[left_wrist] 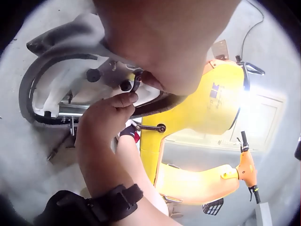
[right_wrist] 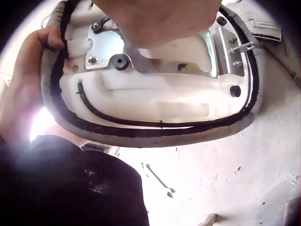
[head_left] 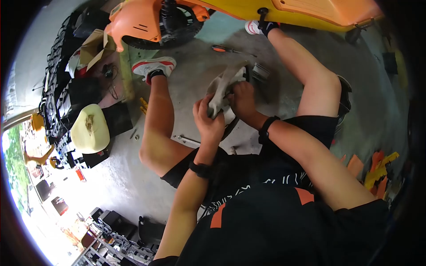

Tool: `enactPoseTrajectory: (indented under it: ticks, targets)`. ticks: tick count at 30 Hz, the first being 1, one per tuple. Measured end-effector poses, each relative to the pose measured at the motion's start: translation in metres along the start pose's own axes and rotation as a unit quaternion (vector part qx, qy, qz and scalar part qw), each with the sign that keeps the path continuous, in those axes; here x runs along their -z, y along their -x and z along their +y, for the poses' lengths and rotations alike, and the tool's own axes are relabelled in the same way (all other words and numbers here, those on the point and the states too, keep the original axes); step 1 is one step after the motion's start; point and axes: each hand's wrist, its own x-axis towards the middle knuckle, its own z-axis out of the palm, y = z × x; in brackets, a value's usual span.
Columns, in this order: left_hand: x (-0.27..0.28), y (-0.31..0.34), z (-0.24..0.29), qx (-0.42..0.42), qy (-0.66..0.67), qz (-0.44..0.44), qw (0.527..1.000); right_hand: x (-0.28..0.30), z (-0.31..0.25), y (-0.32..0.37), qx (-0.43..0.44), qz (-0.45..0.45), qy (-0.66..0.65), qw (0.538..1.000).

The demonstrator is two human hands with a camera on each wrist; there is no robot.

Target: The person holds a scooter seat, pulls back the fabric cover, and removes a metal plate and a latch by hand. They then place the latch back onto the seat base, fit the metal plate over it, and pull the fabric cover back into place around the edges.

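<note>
A grey-covered seat (head_left: 218,91) is held between the legs, its pale underside (right_wrist: 141,96) facing the right wrist camera. A silvery metal plate (right_wrist: 106,47) with bolts and black rubber pads lies on that underside. My left hand (head_left: 209,119) grips the seat's rim; in the right wrist view the left hand (right_wrist: 35,61) has its thumb over the edge. Over the underside, my right hand (head_left: 243,101) has curled fingers; in the left wrist view, the right hand (left_wrist: 106,117) pinches a small dark curved part (left_wrist: 137,84). The right hand (right_wrist: 160,19) hides part of the plate.
An orange and yellow scooter (head_left: 137,22) stands ahead. On the floor lie a screwdriver (head_left: 219,48), a wrench (head_left: 188,140) and a metal bracket (head_left: 261,71). A pale seat-shaped piece (head_left: 91,128) and an open carton (head_left: 95,46) are at the left.
</note>
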Motion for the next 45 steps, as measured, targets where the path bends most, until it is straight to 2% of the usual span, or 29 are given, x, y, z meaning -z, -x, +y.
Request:
enactPoseTrajectory:
  ticks: [6,9,12,16,18,22,24,28,31,34,37,42,45]
  targets:
    - [0.001,0.007,-0.001,0.037,-0.007,-0.006,0.999,-0.001,0.0,0.002,0.016,-0.015,-0.034,0.999]
    - [0.003,0.01,-0.006,0.098,0.017,0.007,0.995,-0.004,-0.005,0.001,0.017,-0.023,-0.039,0.999]
    - [0.004,0.01,-0.007,0.118,0.058,0.01,0.991,-0.002,-0.005,-0.002,0.027,-0.052,-0.069,0.996]
    - [0.002,0.009,-0.014,0.116,0.102,0.036,0.987,0.017,-0.002,-0.002,0.074,-0.102,-0.115,0.985]
    - [0.004,0.008,-0.012,0.109,0.052,0.027,0.992,0.022,-0.003,-0.002,0.087,-0.165,-0.072,0.98]
    - [-0.001,0.012,-0.013,0.125,0.035,0.039,0.991,0.018,-0.009,0.0,0.074,-0.168,-0.057,0.981]
    - [-0.002,0.013,-0.019,0.138,0.068,0.057,0.986,0.015,-0.011,0.001,0.076,-0.174,-0.054,0.98]
    - [0.0,0.015,-0.02,0.134,0.077,0.044,0.987,0.017,-0.012,0.001,0.072,-0.195,-0.07,0.976]
    - [-0.002,0.015,-0.021,0.133,0.089,0.07,0.985,0.018,-0.01,-0.002,0.08,-0.217,-0.07,0.97]
    - [-0.002,0.013,-0.02,0.155,0.063,0.053,0.984,0.019,-0.006,-0.004,0.102,-0.235,-0.055,0.965]
    - [-0.004,0.008,-0.02,0.139,0.082,0.057,0.985,0.018,-0.003,-0.006,0.095,-0.229,-0.046,0.968]
    - [0.001,0.002,-0.009,0.145,0.029,0.037,0.988,0.014,-0.001,-0.006,0.104,-0.227,0.016,0.968]
    - [-0.001,0.002,-0.006,0.121,0.0,0.054,0.991,0.017,0.001,-0.007,0.11,-0.204,0.006,0.973]
